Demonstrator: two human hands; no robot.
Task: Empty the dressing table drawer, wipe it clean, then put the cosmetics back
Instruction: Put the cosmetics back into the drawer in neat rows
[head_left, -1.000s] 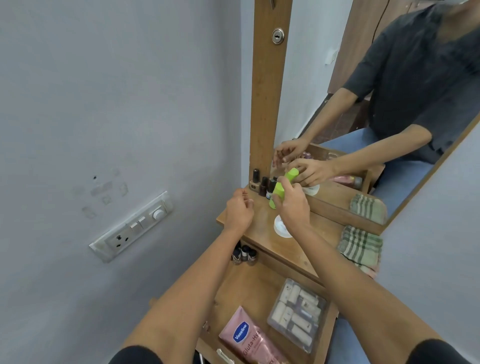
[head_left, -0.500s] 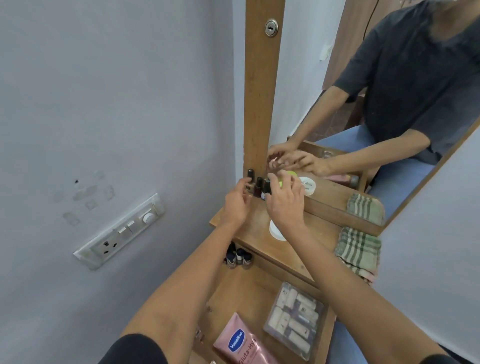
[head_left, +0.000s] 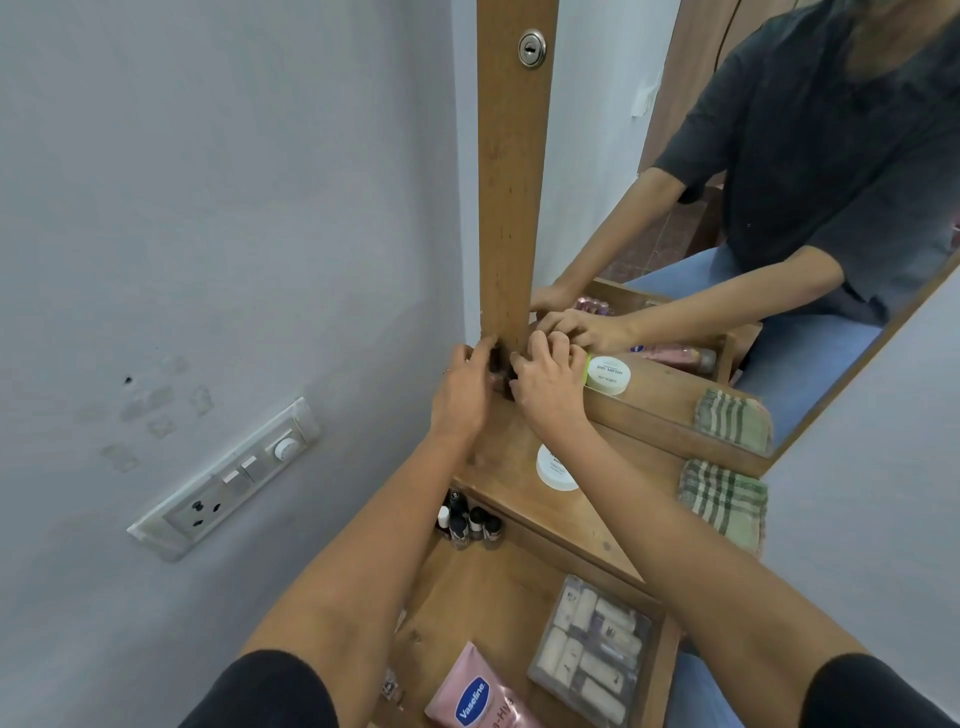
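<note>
Both hands meet at the foot of the mirror's wooden post. My left hand and my right hand curl their fingers round the small dark bottles standing there on the dressing table top. The hands hide most of these bottles. A sliver of the green bottle shows against the mirror just right of my right hand. The open drawer below holds several small bottles in its far left corner, a pink Vaseline tube and a clear case of cosmetics.
A white jar sits on the table top under my right forearm. A folded green checked cloth lies at the top's right end. The mirror reflects me. A switch panel is on the left wall.
My right hand, which held the green bottle upright, has left it by the mirror. Both hands have moved back and left and closed on the small dark bottles.
</note>
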